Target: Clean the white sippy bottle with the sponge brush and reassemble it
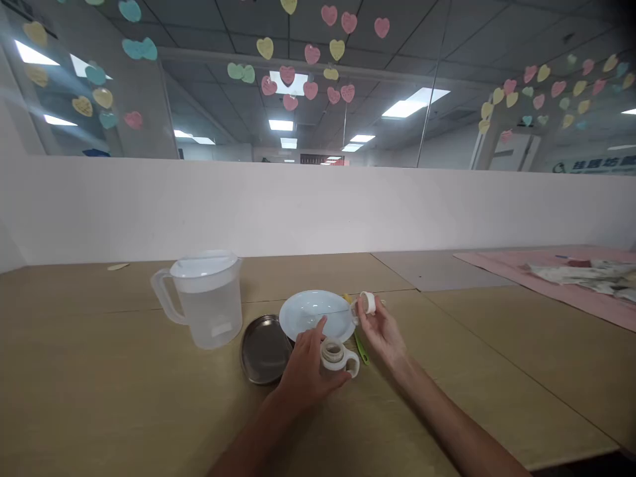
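Note:
My left hand (311, 368) is wrapped round a small white bottle (334, 364) with a loop handle on its right side. The bottle stands upright, and its threaded mouth is uncovered. In my right hand (380, 328), raised to the right of the bowl, is a white cap (368, 303) pinched between the fingers, its open side tilted up. A clear part sits beside the cap, and a thin line runs left from it over the white bowl (303, 331); I cannot tell what it is. A green handle (362, 348) lies partly under the bowl's right side.
Left of the bowl is an oval metal tray (265, 351). A clear plastic pitcher (211, 308) with a lid and handle stands further left. A pink cloth (497, 265) with crumpled fabric covers the far right of the table. A low white wall (318, 212) runs along the back.

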Available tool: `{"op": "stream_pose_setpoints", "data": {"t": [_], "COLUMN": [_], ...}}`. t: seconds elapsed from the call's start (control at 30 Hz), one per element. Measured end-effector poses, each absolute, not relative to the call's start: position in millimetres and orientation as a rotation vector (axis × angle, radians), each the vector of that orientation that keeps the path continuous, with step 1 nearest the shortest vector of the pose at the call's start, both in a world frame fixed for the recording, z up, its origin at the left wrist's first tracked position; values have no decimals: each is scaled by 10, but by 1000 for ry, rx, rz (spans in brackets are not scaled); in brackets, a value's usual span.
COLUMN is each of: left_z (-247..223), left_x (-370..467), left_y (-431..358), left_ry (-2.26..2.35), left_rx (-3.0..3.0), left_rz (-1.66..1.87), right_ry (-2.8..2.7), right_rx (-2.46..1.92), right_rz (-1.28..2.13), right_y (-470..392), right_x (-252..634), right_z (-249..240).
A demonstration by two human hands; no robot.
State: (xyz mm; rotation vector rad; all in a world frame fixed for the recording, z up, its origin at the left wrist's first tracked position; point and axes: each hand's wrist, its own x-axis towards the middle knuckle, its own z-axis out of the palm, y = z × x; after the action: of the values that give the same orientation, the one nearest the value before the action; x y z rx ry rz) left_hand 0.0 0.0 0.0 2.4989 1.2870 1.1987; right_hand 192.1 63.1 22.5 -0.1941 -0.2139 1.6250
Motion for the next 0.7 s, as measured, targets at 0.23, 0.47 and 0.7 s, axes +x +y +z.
{"op": "stream_pose_setpoints", "data": {"t": [0.23, 0.47, 0.7], "left_z": [22, 48, 31], "left_x": [-2, -9, -8], "left_y": [-14, -31, -17], "left_ry": [1294, 1272, 1290], "left_rx": [2511, 2548, 2554], "left_rz": [1207, 1187, 1184], "right_ry": [-226, -300, -378], "right_rx": [-201, -133, -203], "right_rz": [1605, 1644, 1668], "right_y": [688, 600, 630], "right_x": [1973, 1982, 1936], "right_z": [202, 291, 229]}}
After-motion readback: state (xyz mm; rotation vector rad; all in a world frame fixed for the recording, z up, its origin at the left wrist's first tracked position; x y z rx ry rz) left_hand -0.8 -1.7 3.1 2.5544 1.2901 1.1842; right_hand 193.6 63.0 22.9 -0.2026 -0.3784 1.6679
